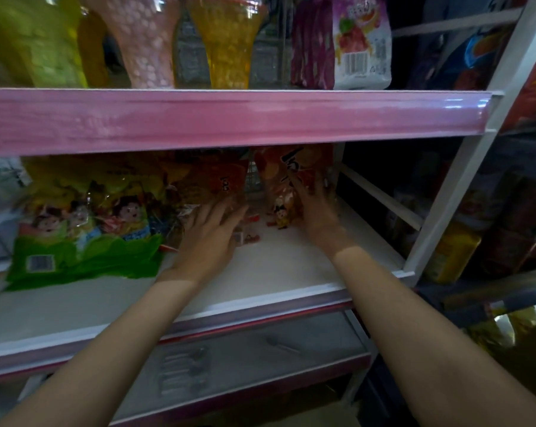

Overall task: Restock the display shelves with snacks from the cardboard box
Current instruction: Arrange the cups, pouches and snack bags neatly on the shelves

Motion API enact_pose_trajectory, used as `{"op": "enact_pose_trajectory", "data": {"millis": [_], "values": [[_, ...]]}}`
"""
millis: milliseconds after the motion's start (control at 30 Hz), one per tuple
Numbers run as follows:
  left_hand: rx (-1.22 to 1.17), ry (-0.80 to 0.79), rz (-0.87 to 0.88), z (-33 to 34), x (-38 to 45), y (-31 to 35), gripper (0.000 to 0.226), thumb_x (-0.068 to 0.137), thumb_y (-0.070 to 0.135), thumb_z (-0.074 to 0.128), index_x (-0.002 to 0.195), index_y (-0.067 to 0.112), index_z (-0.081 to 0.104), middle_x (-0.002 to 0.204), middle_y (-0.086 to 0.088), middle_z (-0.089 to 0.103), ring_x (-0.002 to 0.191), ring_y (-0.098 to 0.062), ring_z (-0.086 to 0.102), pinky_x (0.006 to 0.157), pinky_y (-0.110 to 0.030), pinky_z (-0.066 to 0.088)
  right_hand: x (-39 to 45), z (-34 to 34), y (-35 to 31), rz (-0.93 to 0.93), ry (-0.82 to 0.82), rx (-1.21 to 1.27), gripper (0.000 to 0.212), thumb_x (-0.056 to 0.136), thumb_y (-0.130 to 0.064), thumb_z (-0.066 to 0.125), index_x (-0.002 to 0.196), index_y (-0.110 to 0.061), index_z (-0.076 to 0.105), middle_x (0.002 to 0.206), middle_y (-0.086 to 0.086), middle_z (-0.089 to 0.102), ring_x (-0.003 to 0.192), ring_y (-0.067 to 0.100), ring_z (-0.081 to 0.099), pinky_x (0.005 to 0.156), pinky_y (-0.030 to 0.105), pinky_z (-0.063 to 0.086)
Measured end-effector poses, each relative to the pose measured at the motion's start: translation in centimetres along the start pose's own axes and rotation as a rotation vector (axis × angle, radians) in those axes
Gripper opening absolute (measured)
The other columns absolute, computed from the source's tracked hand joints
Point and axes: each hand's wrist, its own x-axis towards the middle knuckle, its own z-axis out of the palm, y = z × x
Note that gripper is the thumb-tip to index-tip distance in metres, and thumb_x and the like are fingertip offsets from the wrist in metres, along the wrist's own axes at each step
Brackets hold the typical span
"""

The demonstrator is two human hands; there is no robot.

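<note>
Both my arms reach into the middle shelf [276,282], a white board with a pink front strip. My left hand [209,232] lies with straight fingers against an orange snack bag [211,177] standing at the back. My right hand [314,204] presses with spread fingers on a second orange snack bag [286,171] just to the right of the first. A narrow gap shows between the two bags. The cardboard box is out of view.
Green and yellow cartoon snack bags [84,235] fill the shelf's left part. The upper shelf [229,115] holds yellow, pink and purple packs. A white upright post [464,167] bounds the right side, with a darker rack of goods beyond. A lower shelf [254,362] sits beneath.
</note>
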Motion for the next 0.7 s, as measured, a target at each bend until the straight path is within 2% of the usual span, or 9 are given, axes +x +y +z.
{"op": "enact_pose_trajectory", "data": {"millis": [67, 167, 233, 333, 367, 433, 500, 600, 700], "values": [[-0.048, 0.009, -0.1, -1.3, -1.4, -1.6, 0.058, 0.08, 0.011, 0.053, 0.137, 0.018, 0.043, 0.142, -0.015, 0.04, 0.124, -0.04, 0.036, 0.097, -0.052, 0.038, -0.5, -0.7, -0.1, 0.02, -0.027, 0.029, 0.088, 0.088, -0.002, 0.055, 0.148, -0.039, 0.003, 0.156, 0.014, -0.011, 0.142, 0.043, 0.001, 0.113, 0.048, 0.025], [-0.205, -0.104, -0.3, -2.4, -2.8, -4.5, 0.075, 0.087, 0.016, 0.06, 0.146, 0.03, 0.016, 0.154, -0.009, 0.013, 0.138, -0.037, 0.02, 0.11, -0.047, 0.027, -1.9, -1.4, -1.8, 0.043, 0.021, 0.161, 0.074, 0.091, -0.024, 0.059, 0.149, -0.032, 0.015, 0.156, 0.016, 0.0, 0.142, 0.041, 0.003, 0.111, 0.052, 0.024], [-0.324, -0.156, -0.337, -3.0, -2.8, -5.4, 0.079, 0.085, 0.018, 0.064, 0.146, 0.03, 0.015, 0.153, -0.012, 0.016, 0.138, -0.034, 0.023, 0.11, -0.043, 0.029, -2.6, -1.1, -4.2, -0.056, -0.005, 0.39, 0.072, 0.088, -0.031, 0.062, 0.148, -0.024, 0.022, 0.152, 0.016, 0.023, 0.14, 0.034, 0.02, 0.112, 0.045, 0.027], [-0.383, -0.118, -0.341, -3.8, -2.2, -5.3, 0.079, 0.083, 0.016, 0.067, 0.146, 0.028, 0.021, 0.15, -0.014, 0.024, 0.134, -0.033, 0.03, 0.109, -0.038, 0.031, -3.1, -0.3, -7.8, -0.17, -0.281, 0.827, 0.082, 0.084, -0.017, 0.068, 0.149, -0.022, 0.018, 0.146, 0.003, 0.036, 0.131, 0.014, 0.037, 0.102, 0.019, 0.032], [-0.381, -0.129, -0.355, -4.0, -2.0, -5.2, 0.081, 0.082, 0.017, 0.068, 0.146, 0.028, 0.019, 0.15, -0.014, 0.023, 0.134, -0.033, 0.03, 0.108, -0.036, 0.03, -2.9, 0.0, -8.4, -0.175, -0.344, 0.873, 0.088, 0.082, -0.009, 0.069, 0.149, -0.022, 0.014, 0.146, 0.003, 0.036, 0.132, 0.014, 0.036, 0.103, 0.019, 0.032], [-0.324, -0.213, -0.373, -4.1, -1.7, -5.0, 0.088, 0.082, 0.021, 0.068, 0.147, 0.032, 0.01, 0.153, -0.014, 0.013, 0.136, -0.034, 0.026, 0.106, -0.034, 0.03, -2.0, 0.2, -8.9, -0.155, -0.425, 0.952, 0.098, 0.077, 0.002, 0.071, 0.15, -0.023, 0.011, 0.148, 0.005, 0.034, 0.136, 0.02, 0.034, 0.11, 0.029, 0.032], [-0.272, -0.281, -0.386, -4.0, -1.4, -4.5, 0.091, 0.082, 0.024, 0.068, 0.146, 0.036, 0.004, 0.154, -0.013, 0.003, 0.136, -0.036, 0.024, 0.104, -0.034, 0.032, -1.2, 0.1, -8.8, -0.134, -0.476, 1.001, 0.102, 0.074, 0.007, 0.07, 0.15, -0.025, 0.01, 0.147, 0.005, 0.034, 0.135, 0.02, 0.035, 0.11, 0.031, 0.033], [-0.324, -0.263, -0.413, -3.6, -1.4, -4.4, 0.096, 0.079, 0.028, 0.071, 0.146, 0.038, 0.003, 0.154, -0.013, 0.001, 0.138, -0.036, 0.021, 0.106, -0.037, 0.031, -1.8, -0.3, -8.2, -0.139, -0.446, 1.102, 0.102, 0.073, 0.001, 0.075, 0.15, -0.028, 0.015, 0.145, -0.001, 0.038, 0.13, 0.012, 0.039, 0.107, 0.026, 0.035], [-0.529, -0.189, -0.386, -3.3, -1.9, -5.4, 0.1, 0.072, 0.033, 0.077, 0.145, 0.041, 0.009, 0.151, -0.009, 0.012, 0.136, -0.032, 0.026, 0.109, -0.042, 0.031, -4.5, -1.2, -7.4, -0.162, -0.362, 1.221, 0.096, 0.072, -0.011, 0.078, 0.146, -0.037, 0.023, 0.146, -0.009, 0.037, 0.132, 0.01, 0.038, 0.107, 0.033, 0.039]]}}
